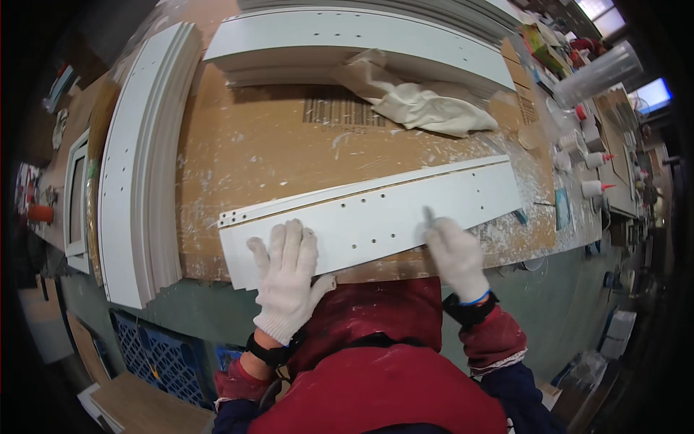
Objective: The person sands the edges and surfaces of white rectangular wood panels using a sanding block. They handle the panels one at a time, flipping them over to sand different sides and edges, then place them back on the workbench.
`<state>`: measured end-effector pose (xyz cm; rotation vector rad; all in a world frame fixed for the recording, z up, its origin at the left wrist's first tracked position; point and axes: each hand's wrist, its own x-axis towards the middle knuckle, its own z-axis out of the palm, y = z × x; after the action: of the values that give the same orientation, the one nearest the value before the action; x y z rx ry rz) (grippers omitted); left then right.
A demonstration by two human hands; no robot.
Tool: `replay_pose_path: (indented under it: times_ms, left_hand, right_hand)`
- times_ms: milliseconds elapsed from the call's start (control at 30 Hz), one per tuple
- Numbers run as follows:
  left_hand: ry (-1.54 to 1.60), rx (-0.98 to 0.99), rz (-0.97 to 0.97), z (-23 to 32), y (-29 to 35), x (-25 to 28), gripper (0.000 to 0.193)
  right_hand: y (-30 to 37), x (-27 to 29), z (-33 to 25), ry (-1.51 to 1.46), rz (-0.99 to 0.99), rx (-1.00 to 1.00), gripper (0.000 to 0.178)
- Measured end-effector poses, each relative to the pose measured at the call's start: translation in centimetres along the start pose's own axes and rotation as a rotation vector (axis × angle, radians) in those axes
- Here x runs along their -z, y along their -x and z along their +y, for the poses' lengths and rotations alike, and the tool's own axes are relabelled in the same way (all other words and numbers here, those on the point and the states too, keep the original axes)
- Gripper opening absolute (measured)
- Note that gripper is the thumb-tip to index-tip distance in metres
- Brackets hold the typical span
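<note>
A long white board [419, 195] with drilled holes and a brown groove along its far edge lies slantwise before me, with another white board edge showing under it. My left hand [285, 271], in a white knit glove, rests flat on the board's left part, fingers stretched out. Near the board's front edge, right of the middle, my gloved right hand [457, 257] is closed around a small grey tool [428, 215]. Only its tip shows, smeared by motion, so I cannot tell its exact kind.
Stacks of similar white boards stand at the left [134, 159] and along the back [361, 32]. A crumpled off-white cloth [434, 108] lies against the back stack. Cardboard [253, 145] covers the table. White bottles [594, 189] with red tips stand at the right.
</note>
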<state>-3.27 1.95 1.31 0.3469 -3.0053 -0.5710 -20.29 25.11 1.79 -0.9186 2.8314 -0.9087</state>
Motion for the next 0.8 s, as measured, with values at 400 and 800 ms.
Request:
replay_pose_path:
  times_ms: [400,800]
  left_hand:
    - [-0.239,0.034,0.035,0.7,0.1,-2.4,0.097]
    - [-0.013,0.289,0.161,-4.4,3.8,-1.3,0.105]
  right_hand:
    - [-0.7,-0.6,1.9,0.189,-0.025,0.200,0.008]
    - [-2.0,8.2,15.5,0.465,0.259,-0.302,0.020]
